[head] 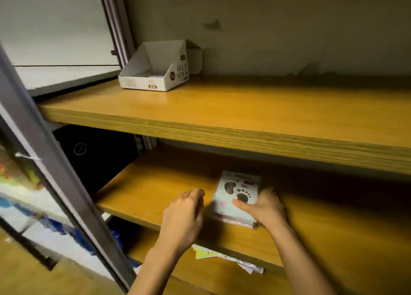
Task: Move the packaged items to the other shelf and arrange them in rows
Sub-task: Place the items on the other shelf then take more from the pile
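glue stick box [155, 72] empty-looking; right hand [264, 208] gripping sticker pack [235, 197], left hand [184, 214] loosely curled, holding nothing

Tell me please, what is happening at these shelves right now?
A person is handling a stack of packaged sticker sheets on the middle shelf of a wooden rack. The right hand grips the stack at its right edge, thumb on top. The left hand is loosely curled beside the stack and does not seem to touch it. The top shelf holds only an open glue stick box at its back left. More packets lie on the shelf below.
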The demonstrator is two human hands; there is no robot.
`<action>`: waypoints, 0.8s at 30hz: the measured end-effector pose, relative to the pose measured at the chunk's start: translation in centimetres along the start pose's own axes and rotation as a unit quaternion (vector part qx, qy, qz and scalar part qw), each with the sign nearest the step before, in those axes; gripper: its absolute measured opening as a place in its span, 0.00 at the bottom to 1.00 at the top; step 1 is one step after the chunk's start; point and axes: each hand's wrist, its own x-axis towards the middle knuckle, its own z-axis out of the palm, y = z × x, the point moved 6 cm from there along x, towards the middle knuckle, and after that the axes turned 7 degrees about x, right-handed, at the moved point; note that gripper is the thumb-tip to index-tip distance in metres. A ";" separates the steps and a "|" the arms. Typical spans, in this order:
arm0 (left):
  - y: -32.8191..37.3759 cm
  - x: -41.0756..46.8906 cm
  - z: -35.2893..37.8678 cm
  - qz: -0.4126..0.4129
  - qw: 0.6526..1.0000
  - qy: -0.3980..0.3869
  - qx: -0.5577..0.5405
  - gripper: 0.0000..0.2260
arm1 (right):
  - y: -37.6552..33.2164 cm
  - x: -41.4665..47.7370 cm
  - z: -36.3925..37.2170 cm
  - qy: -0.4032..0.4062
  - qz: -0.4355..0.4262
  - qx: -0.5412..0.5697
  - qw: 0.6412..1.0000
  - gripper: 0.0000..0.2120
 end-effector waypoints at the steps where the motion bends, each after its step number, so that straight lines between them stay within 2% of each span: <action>1: -0.3 0.7 0.0 0.005 1.000 -0.007 -0.007 0.11 | 0.3 0.2 0.0 -0.006 0.011 0.028 1.000 0.40; 3: -0.7 2.0 0.3 0.009 1.000 -0.021 -0.014 0.11 | 0.9 0.4 0.2 -0.015 0.016 0.091 0.996 0.23; 5: -0.9 2.9 0.6 0.008 0.999 -0.037 -0.013 0.11 | 1.5 0.3 0.3 -0.018 0.029 0.140 0.990 0.16; 8: -1.0 3.6 1.2 0.007 0.998 -0.060 -0.017 0.11 | 2.8 -0.4 -0.3 0.010 0.060 0.219 0.974 0.15; 12: -0.2 4.3 2.1 -0.002 0.996 -0.086 -0.025 0.15 | 4.2 -3.0 -2.5 0.053 0.057 0.294 0.953 0.22; 15: 0.9 5.2 4.2 -0.012 0.991 -0.133 -0.026 0.30 | 4.5 -5.3 -4.7 0.092 0.011 0.329 0.940 0.16; 19: 2.3 5.9 7.0 -0.016 0.979 -0.202 0.004 0.50 | 5.8 -7.2 -6.4 0.147 -0.003 0.292 0.945 0.12; 21: 2.4 6.1 7.7 -0.009 0.977 -0.212 0.019 0.51 | 6.3 -8.0 -6.7 0.159 -0.002 0.283 0.946 0.12; 24: 2.3 6.6 7.8 0.023 0.982 -0.188 0.007 0.46 | 6.3 -9.7 -7.1 0.165 -0.007 0.313 0.935 0.07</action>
